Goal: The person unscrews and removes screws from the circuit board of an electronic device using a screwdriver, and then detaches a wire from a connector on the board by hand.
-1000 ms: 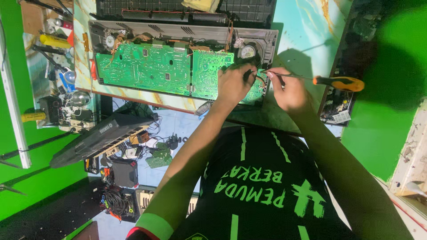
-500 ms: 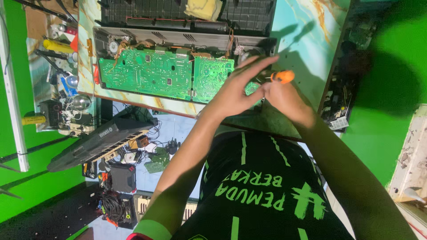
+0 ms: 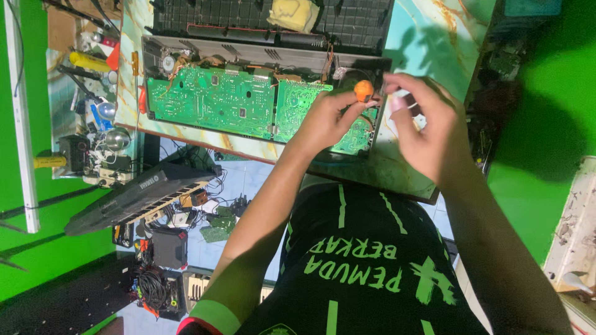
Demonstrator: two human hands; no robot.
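Black shirt, bright green stripes and lettering, green-and-red sleeve cuff, bare forearms

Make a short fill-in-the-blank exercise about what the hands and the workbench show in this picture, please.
1. The circuit boards in the opened device are ____ in colour.
2. The left hand holds a screwdriver with a handle of ____ colour.
3. The right hand is raised ____ the marbled tabletop.
4. On the black grille lies a pale ____ sponge.

Missing words: green; orange; above; yellow
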